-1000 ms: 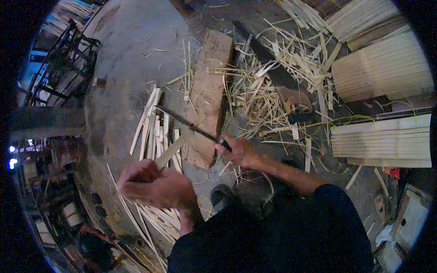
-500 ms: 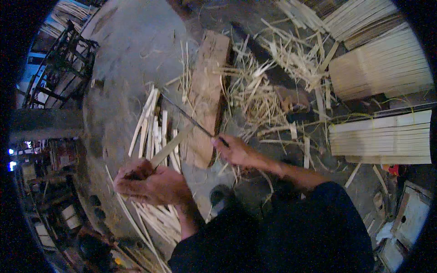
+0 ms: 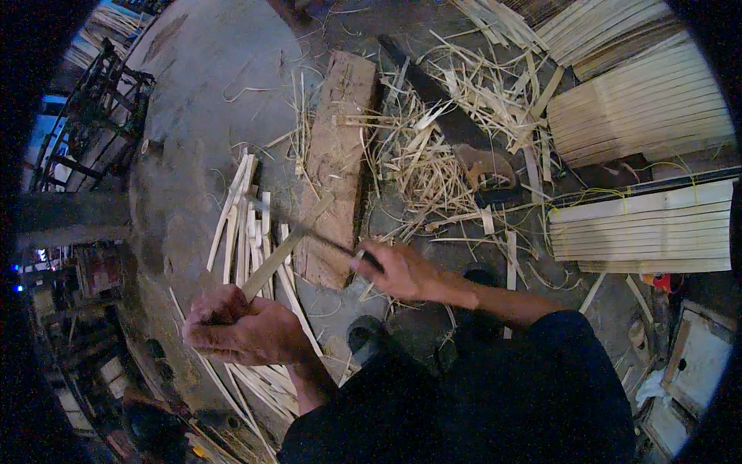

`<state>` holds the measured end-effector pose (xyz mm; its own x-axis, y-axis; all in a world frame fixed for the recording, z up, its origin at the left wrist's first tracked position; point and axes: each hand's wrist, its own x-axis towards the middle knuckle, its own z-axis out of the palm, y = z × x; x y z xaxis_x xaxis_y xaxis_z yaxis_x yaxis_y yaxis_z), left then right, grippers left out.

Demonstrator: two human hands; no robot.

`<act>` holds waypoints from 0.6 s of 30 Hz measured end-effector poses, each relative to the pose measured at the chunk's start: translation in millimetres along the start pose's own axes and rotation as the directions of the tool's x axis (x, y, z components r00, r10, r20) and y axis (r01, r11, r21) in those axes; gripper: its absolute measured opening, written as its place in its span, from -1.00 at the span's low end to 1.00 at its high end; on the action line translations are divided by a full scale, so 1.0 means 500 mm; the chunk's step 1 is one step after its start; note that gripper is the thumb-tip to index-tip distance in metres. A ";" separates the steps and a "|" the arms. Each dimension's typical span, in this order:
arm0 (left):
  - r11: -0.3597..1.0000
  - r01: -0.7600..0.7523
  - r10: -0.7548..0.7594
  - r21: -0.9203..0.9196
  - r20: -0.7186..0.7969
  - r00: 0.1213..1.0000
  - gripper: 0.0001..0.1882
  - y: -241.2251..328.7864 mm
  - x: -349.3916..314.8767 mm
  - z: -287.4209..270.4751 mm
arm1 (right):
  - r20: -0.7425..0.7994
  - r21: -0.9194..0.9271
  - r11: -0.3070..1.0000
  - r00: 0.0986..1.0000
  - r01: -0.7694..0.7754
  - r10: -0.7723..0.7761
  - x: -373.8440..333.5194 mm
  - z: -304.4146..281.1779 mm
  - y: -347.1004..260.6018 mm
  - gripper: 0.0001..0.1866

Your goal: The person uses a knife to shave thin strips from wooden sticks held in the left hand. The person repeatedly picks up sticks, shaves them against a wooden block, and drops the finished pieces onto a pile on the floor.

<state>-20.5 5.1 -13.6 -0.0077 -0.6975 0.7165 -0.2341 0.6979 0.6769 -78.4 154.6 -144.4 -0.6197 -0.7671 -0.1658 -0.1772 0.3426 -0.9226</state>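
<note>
My left hand (image 3: 246,326) is closed around the lower end of a flat, pale wooden strip (image 3: 270,269), which slants up and to the right. My right hand (image 3: 398,271) grips the handle of a knife (image 3: 338,247). Its thin blade, blurred toward the tip, points up and left and crosses the strip; whether they touch I cannot tell. Just beyond lies a thick wooden plank (image 3: 334,155). Several cut strips (image 3: 235,209) lie on the floor left of the plank, and more strips (image 3: 267,385) lie below my left hand.
Right of the plank is a heap of shavings (image 3: 437,174), with a handsaw (image 3: 487,164) lying among it. Slatted pale panels (image 3: 641,228) are at the right. A dark metal frame (image 3: 97,116) stands far left. My feet are close below the plank.
The knife has swung, its blade now crossing the strip farther down from the strip's far end. Both hands keep their grips. The whole view has shifted slightly.
</note>
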 end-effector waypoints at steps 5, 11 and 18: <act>0.985 -0.080 0.081 0.152 -0.003 0.997 -0.64 0.003 -0.005 0.016 | 0.028 0.054 0.998 0.999 -0.018 0.017 0.047 -0.011 0.028 -0.54; 0.712 -0.295 0.288 0.638 0.118 0.950 -0.93 -0.002 -0.015 -0.018 | 0.035 -0.078 0.996 0.998 0.053 -0.050 0.016 0.008 -0.007 -0.59; 0.895 -0.190 0.184 0.404 0.056 0.981 -0.72 -0.011 -0.019 -0.004 | -0.071 -0.079 0.997 0.997 0.008 -0.013 0.020 0.018 0.065 -0.58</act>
<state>-17.1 8.0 -23.9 -0.1045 -0.5653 0.8183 -0.6005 0.6917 0.4011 -83.7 153.3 -179.2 -0.6699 -0.7312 -0.1284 -0.2418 0.3784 -0.8935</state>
